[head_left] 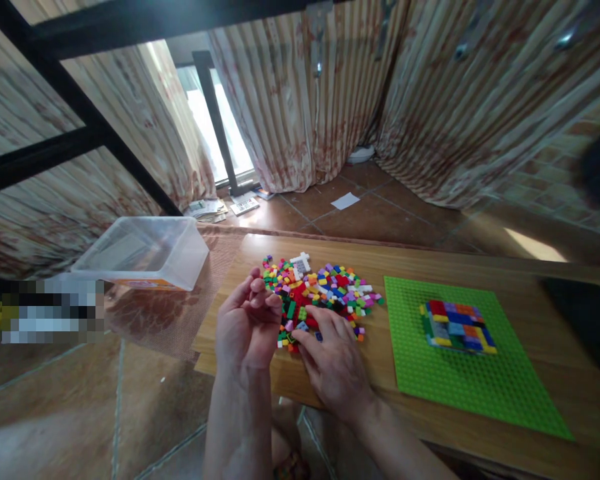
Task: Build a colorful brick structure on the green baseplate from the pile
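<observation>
The wooden table (pixel 520 270) takes up the middle of the view, with a clear plastic tub (pixel 145 253) just off its left end on a woven mat. On the right half of the table lies a green baseplate (pixel 470 393), and most of its studded surface is bare. Only a low, roughly square block of bricks (pixel 456 327) in red, blue, yellow and orange stands near its far edge, so the build looks to be at an early stage with much left to place. Left of the plate, well apart from the block, a wide pile of loose bricks (pixel 330 287) in many colours is spread flat. The right hand (pixel 335 363) rests palm down on the near edge of that pile, fingers spread and closed on nothing. The left hand (pixel 247 327) is raised palm up beside it, fingers curled toward the thumb. Whether it pinches a brick cannot be told.
</observation>
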The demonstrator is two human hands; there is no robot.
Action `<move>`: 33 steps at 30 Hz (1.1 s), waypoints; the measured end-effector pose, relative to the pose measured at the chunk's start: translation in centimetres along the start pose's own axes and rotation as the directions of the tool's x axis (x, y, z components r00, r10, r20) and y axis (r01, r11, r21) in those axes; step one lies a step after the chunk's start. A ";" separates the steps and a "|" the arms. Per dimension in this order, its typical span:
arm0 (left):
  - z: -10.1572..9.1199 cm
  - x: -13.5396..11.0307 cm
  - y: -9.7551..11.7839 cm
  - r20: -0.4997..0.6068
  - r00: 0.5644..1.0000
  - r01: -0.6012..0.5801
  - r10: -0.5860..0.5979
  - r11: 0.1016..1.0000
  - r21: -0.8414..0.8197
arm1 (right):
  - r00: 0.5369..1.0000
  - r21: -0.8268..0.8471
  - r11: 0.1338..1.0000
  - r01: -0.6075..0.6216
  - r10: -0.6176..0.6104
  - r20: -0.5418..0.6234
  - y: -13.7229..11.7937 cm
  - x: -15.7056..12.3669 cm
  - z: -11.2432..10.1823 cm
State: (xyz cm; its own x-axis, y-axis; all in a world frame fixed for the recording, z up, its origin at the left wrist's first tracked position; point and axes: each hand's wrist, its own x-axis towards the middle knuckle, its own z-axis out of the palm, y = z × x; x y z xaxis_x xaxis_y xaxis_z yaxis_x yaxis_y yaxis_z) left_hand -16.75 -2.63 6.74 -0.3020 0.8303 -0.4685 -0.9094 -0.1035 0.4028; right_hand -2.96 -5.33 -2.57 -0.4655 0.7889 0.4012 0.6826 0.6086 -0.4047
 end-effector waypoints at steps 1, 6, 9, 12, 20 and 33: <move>0.0 0.0 0.0 -0.003 1.000 0.000 0.000 1.000 0.005 | 1.000 -0.001 1.000 -0.007 0.007 -0.004 0.0 0.0 0.0; -0.1 0.0 0.1 -0.003 1.000 0.002 -0.002 1.000 0.012 | 1.000 -0.006 1.000 -0.011 0.011 -0.004 0.1 -0.2 -0.2; -0.1 0.0 0.1 -0.002 1.000 0.009 -0.009 1.000 0.001 | 1.000 -0.004 1.000 -0.017 0.017 0.015 0.2 -0.2 -0.1; -0.1 0.0 0.2 0.000 1.000 0.010 -0.010 1.000 -0.006 | 0.999 0.016 0.999 -0.031 0.030 0.030 0.1 -0.4 -0.2; 0.0 0.0 0.1 -0.007 1.000 0.011 -0.011 1.000 0.006 | 0.992 0.048 0.997 -0.067 0.071 -0.106 1.1 -0.7 -1.3; -0.1 0.1 0.0 -0.001 1.000 0.010 -0.010 1.000 -0.018 | 0.973 -0.090 0.971 -0.222 0.215 -0.079 6.2 1.6 -2.3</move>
State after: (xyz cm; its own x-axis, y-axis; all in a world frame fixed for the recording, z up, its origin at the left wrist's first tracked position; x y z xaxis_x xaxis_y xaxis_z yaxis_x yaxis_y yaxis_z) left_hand -16.82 -2.65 6.62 -0.2932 0.8305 -0.4737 -0.9173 -0.1048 0.3841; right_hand 1.85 -0.55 -2.52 -0.2616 0.8922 0.3681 0.8167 0.4079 -0.4081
